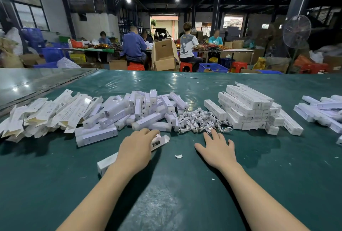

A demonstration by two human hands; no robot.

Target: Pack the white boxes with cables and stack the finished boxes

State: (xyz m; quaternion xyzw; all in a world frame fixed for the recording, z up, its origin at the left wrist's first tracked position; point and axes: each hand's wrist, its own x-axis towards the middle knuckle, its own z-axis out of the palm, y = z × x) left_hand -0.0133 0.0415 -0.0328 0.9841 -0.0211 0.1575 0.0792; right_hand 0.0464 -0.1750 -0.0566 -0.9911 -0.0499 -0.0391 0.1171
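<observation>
My left hand (136, 149) lies over a long white box (107, 162) on the green table, fingers curled round it near its open end flap (162, 141). My right hand (218, 150) is open with fingers spread, its fingertips at the near edge of a tangle of white cables (199, 119). A loose heap of white inner units (146, 112) lies behind my left hand. To the right of the cables stands a stack of finished white boxes (248, 108).
Flat unfolded cartons (42, 114) are piled at the left. More white boxes (322, 110) lie at the far right. A paper scrap (178, 156) sits between my hands. Several people work at tables beyond the green table's far edge (185, 72).
</observation>
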